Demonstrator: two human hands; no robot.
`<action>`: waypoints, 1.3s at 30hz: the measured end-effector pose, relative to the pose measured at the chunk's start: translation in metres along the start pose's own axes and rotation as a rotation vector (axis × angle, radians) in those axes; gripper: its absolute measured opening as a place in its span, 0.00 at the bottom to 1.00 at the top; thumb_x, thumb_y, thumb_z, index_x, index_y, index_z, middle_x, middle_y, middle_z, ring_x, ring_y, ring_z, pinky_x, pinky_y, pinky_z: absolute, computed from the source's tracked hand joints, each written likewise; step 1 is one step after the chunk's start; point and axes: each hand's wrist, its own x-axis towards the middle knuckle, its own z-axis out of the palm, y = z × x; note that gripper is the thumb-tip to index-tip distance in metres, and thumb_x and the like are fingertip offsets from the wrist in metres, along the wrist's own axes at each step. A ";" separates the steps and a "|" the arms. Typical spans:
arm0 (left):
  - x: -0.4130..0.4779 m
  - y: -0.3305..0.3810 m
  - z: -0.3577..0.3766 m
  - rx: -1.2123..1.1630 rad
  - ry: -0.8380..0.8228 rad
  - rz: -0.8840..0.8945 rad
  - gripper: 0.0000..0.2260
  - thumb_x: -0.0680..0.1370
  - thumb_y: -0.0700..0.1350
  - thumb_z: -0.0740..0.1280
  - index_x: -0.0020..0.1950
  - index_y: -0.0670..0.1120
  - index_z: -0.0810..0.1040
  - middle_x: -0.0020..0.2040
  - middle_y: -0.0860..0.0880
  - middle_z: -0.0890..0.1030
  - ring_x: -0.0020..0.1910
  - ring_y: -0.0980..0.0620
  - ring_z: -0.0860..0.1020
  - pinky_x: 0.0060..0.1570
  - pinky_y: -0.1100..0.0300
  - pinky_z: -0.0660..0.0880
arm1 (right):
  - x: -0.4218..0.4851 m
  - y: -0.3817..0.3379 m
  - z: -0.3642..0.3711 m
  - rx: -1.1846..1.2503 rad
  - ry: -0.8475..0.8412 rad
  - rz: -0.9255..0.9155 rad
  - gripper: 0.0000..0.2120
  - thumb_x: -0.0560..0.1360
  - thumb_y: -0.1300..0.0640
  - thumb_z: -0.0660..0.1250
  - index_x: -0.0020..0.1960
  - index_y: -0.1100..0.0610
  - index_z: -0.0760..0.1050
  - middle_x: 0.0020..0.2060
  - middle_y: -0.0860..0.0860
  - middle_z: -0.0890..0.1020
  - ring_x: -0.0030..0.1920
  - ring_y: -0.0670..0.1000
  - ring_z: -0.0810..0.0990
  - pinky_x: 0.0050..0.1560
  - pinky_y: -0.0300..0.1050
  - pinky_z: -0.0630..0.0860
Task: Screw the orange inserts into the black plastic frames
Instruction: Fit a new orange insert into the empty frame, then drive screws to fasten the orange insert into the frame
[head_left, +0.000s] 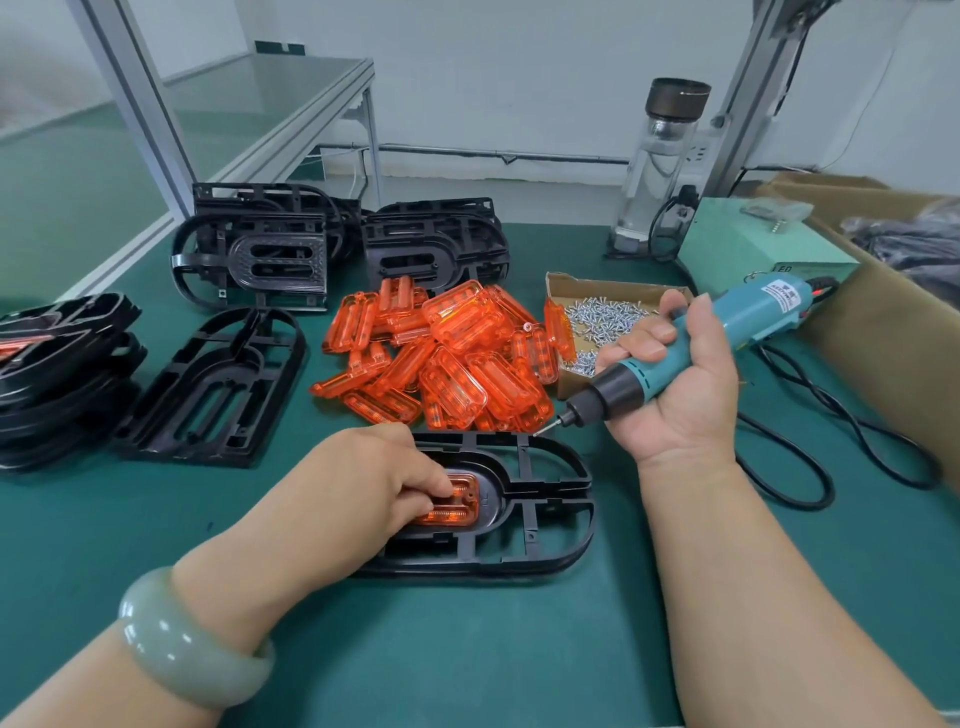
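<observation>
Insert (457, 501) sits in the pocket of the frame (545, 499) in front of us on the mat (519, 649), our left hand (374, 478) curled over it, fingers pinning it down. Our right hand (675, 384) is wrapped round the teal driver (727, 332), tip hanging just above the frame. We'd keep that glossy, ribbed, see-through orange piece flush in the stiff-looking black plastic and come down dead straight, or the screw probably bites crooked.
</observation>
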 end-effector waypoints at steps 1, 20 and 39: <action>0.000 0.000 0.000 0.006 -0.004 -0.006 0.09 0.75 0.46 0.70 0.53 0.57 0.83 0.44 0.56 0.75 0.43 0.57 0.74 0.48 0.64 0.70 | -0.001 0.000 0.001 0.003 -0.005 -0.001 0.07 0.71 0.49 0.65 0.44 0.52 0.72 0.28 0.44 0.71 0.24 0.41 0.69 0.31 0.36 0.70; 0.013 0.016 0.006 -0.001 0.020 0.091 0.06 0.75 0.49 0.67 0.47 0.57 0.83 0.42 0.60 0.75 0.44 0.63 0.73 0.45 0.73 0.66 | 0.002 -0.015 -0.005 0.041 -0.050 0.002 0.07 0.73 0.49 0.63 0.45 0.52 0.72 0.28 0.43 0.71 0.24 0.41 0.70 0.32 0.35 0.71; 0.180 0.073 0.016 0.309 -0.039 0.163 0.12 0.78 0.47 0.63 0.60 0.56 0.79 0.51 0.47 0.77 0.61 0.44 0.68 0.56 0.51 0.68 | 0.010 -0.025 -0.005 0.090 -0.042 -0.022 0.08 0.73 0.48 0.63 0.45 0.52 0.73 0.28 0.43 0.70 0.24 0.40 0.69 0.32 0.35 0.70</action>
